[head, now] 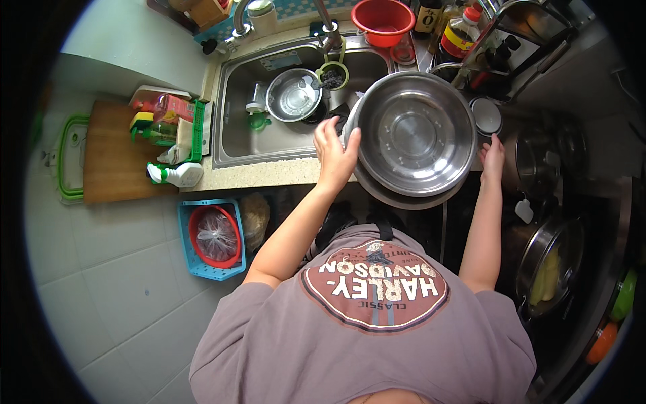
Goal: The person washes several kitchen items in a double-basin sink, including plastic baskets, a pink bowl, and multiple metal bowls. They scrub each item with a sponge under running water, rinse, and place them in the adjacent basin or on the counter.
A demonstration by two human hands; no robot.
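Note:
A large stainless steel basin rests nested on at least one other metal basin, over the counter's front edge at the sink's right end. My left hand is at the left rim of the stack, fingers spread. My right hand is beside the right side of the stack, close to a round pale lid; whether it touches the rim is hard to tell. In the steel sink stand a smaller metal bowl, a clear container with a green part and a green-rimmed strainer holding dark scraps.
A red plastic bowl, bottles and a rack stand behind. Left are a wooden cutting board, a white spray bottle and a green basket. A blue basket sits below; a lidded pan is at right.

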